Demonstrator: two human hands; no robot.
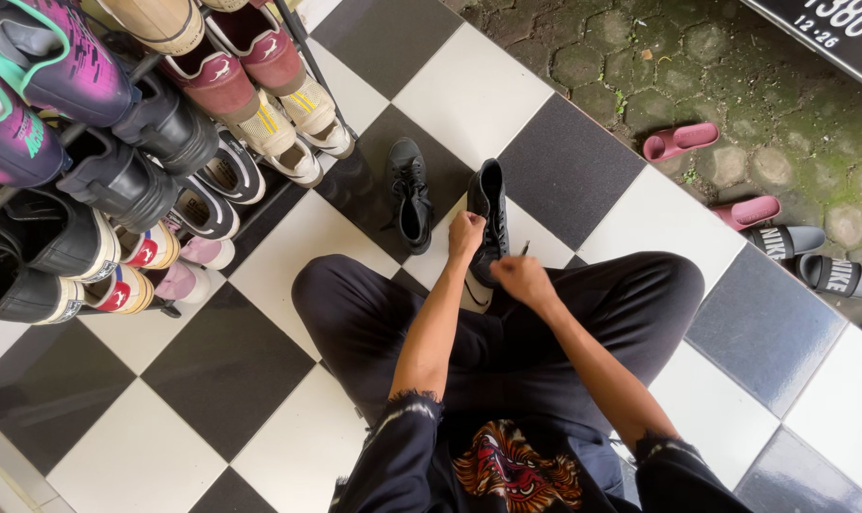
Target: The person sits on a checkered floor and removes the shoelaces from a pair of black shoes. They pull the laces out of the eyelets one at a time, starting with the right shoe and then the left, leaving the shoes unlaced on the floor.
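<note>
Shoes are crowding a rack at the left, and one black sneaker is lying alone on the checkered floor. Beside it, the left hand is gripping a second black sneaker, fingers curled shut. The right hand is pinching its lace. Pink slides are lying farther right.
</note>
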